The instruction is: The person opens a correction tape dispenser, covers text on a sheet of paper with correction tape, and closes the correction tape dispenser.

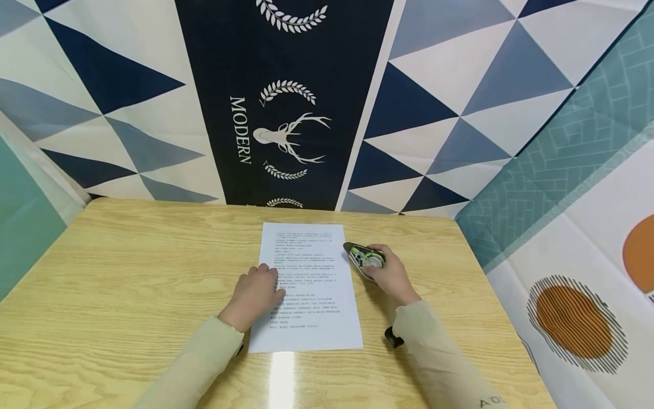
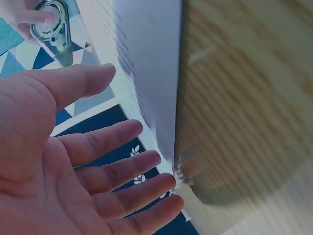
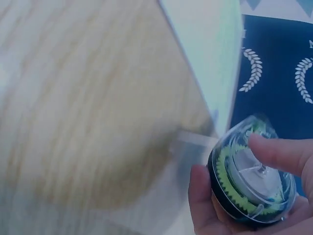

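A white sheet of printed paper (image 1: pixel 311 284) lies on the wooden table, its lines of small text too fine to read. My left hand (image 1: pixel 258 295) is at the sheet's left edge, fingers extended over it. In the left wrist view the left hand (image 2: pixel 88 147) shows its palm, with fingers spread and nothing held. My right hand (image 1: pixel 390 275) grips a correction tape dispenser (image 1: pixel 367 258) just beyond the sheet's upper right edge. Seen from the right wrist, the thumb presses the clear case of the correction tape (image 3: pixel 252 176), which has a green gear inside.
The wooden table (image 1: pixel 153 284) extends on both sides of the sheet. Behind it hangs a patterned cloth (image 1: pixel 286 130) with triangles, a deer head and the word MODERN. More patterned cloth (image 1: pixel 562 272) hangs at the right side.
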Tool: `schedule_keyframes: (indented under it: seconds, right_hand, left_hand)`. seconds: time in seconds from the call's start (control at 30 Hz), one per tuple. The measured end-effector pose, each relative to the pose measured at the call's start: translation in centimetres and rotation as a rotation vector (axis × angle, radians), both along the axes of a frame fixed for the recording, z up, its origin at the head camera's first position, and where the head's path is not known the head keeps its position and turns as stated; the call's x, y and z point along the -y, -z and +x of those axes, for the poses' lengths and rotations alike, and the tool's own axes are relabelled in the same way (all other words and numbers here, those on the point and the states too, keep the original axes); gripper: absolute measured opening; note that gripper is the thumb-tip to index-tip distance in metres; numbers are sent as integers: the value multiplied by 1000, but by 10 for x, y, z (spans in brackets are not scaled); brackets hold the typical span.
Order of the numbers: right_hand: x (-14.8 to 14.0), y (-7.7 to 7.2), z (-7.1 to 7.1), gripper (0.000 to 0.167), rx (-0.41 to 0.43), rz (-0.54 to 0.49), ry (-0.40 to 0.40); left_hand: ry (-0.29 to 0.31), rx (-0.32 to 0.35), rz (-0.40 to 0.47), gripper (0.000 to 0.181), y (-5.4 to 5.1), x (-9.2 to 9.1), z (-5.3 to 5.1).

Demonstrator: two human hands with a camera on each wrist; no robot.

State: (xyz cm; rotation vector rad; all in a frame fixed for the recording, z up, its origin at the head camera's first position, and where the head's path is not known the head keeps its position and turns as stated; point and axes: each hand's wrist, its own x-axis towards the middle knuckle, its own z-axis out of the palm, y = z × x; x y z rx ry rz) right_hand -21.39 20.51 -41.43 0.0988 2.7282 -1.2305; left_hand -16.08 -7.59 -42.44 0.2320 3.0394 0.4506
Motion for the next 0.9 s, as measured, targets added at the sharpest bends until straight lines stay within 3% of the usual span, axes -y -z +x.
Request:
schedule_keyframes:
  seconds: [0.33, 0.5, 0.67, 0.9]
  right_hand:
    - [10, -17, 7, 50, 53, -50, -111]
    - [21, -25, 13, 50, 46, -70, -167]
    - [29, -30, 16, 47, 38, -83, -187]
    - [39, -29, 16, 41, 43, -108, -208]
  left_hand:
    - [-13, -40, 17, 39, -10, 8, -2]
    - [-18, -44, 89, 44, -17, 12, -2]
    - [16, -61, 194, 43, -24, 15, -4]
    - [103, -130, 230, 41, -33, 13, -5]
